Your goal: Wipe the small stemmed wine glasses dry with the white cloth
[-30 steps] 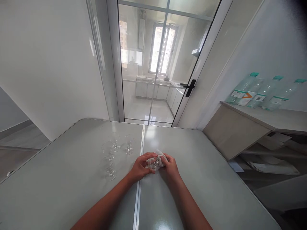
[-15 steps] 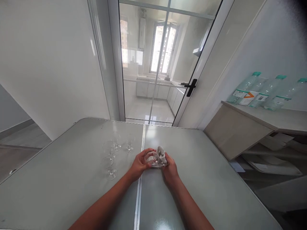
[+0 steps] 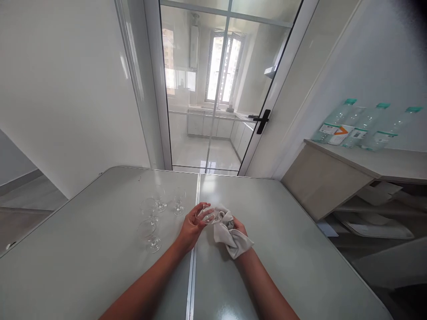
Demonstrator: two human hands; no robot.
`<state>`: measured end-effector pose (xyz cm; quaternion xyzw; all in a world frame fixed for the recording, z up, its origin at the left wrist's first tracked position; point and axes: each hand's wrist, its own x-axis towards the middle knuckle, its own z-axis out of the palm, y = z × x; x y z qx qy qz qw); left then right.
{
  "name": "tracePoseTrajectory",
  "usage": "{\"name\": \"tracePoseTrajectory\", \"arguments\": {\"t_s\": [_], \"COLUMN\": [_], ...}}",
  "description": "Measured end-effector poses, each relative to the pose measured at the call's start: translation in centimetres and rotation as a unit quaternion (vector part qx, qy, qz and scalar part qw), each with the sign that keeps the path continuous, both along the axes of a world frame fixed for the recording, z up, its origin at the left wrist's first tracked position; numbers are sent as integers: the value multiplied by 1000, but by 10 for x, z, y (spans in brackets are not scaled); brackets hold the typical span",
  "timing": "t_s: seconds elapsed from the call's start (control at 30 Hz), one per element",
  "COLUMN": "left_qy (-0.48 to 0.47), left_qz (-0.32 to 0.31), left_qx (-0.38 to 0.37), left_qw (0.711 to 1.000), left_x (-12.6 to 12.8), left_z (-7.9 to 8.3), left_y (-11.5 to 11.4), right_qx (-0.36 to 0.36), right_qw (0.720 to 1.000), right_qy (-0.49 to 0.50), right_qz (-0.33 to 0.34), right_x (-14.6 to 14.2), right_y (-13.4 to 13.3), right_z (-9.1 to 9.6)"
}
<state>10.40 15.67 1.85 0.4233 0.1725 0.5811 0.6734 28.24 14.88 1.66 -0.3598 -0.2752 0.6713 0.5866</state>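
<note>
A small stemmed glass (image 3: 207,215) lies sideways between my hands, above the table's centre seam. My left hand (image 3: 192,226) is closed around its bowl, thumb below and fingers above. A whitish cloth (image 3: 233,239) wraps the stem and foot end and drapes over my right wrist. My right hand (image 3: 240,226) is closed on the cloth, its fingers largely hidden beneath. To the left, several similar clear glasses stand upright on the table, among them a far one (image 3: 179,202) and a near one (image 3: 151,238).
The pale grey-green table (image 3: 83,249) has a metal seam (image 3: 191,280) down its middle. Behind its far edge is a glazed door (image 3: 213,146) with a black handle (image 3: 263,121). On the right, a cabinet (image 3: 333,178) carries several plastic bottles (image 3: 358,129).
The cloth has opened out from a bunch, and now hangs over my right hand and wrist. My left hand still grips the glass bowl. The view has shifted slightly.
</note>
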Motion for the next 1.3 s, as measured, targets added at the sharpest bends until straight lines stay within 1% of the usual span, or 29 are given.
{"name": "tracePoseTrajectory", "arguments": {"t_s": [0.07, 0.17, 0.23, 0.33, 0.4, 0.47, 0.5, 0.57, 0.63, 0.67, 0.7, 0.73, 0.8, 0.87, 0.9, 0.93, 0.97, 1.03, 1.07, 1.13, 1.2, 1.27, 1.3], "left_qy": [6, 13, 13, 5, 0, 3, 8, 27, 54, 66, 76, 77, 54, 16, 0, -11, -17, -19, -17, -3, 14, 28, 33], "left_qz": [11, 33, 52, 76, 87, 93, 96, 98, 91, 86, 80, 73, 51, 23, 13, 12, 20, 48, 63, 86, 99, 105, 108], "left_qx": [8, 13, 7, -7, -15, -17, -15, -9, 1, 6, 9, 8, -7, -27, -34, -38, -41, -45, -47, -48, -43, -33, -27], "left_qw": [1000, 999, 999, 997, 996, 996, 995, 995, 994, 994, 994, 994, 997, 999, 999, 999, 999, 998, 997, 995, 994, 993, 993], "left_x": [-1, -2, -2, -2, -2, -2, -2, -1, -1, -2, -2, -3, -4, -4, -4, -5, -5, -5, -5, -4, -3, -3, -2], "left_z": [0, 0, 0, -3, -5, -9, -10, -13, -13, -13, -13, -13, -12, -11, -11, -11, -11, -10, -9, -8, -8, -9, -9], "left_y": [1, 1, 1, 2, 4, 6, 6, 7, 6, 5, 4, 4, 3, 4, 4, 5, 5, 7, 7, 8, 8, 7, 7], "right_qx": [16, 52, 81, 112, 126, 139, 152, 187, 216, 222, 220, 211, 180, 137, 117, 102, 95, 104, 120, 150, 159, 144, 139], "right_qw": [1000, 995, 989, 981, 971, 951, 937, 909, 886, 880, 882, 891, 924, 962, 976, 986, 990, 987, 984, 980, 977, 970, 963], "right_qy": [-13, -24, -21, -38, -106, -209, -261, -351, -406, -418, -417, -402, -335, -233, -180, -133, -96, -51, -42, -55, -120, -190, -231], "right_qz": [-20, -83, -121, -153, -171, -183, -176, -128, -61, -34, -14, 1, 32, 45, 31, 1, -39, -110, -129, -120, -80, -39, -26], "right_x": [-1, -2, -2, -4, -5, -6, -6, -6, -6, -6, -6, -6, -7, -8, -8, -7, -4, 5, 10, 19, 20, 14, 9], "right_y": [-3, -8, -10, -13, -16, -20, -22, -24, -24, -24, -23, -22, -20, -17, -16, -15, -14, -13, -13, -15, -18, -22, -23], "right_z": [1, 2, 3, 7, 11, 15, 16, 16, 13, 11, 9, 7, 3, 0, 1, 2, 4, 10, 13, 18, 18, 14, 10]}}
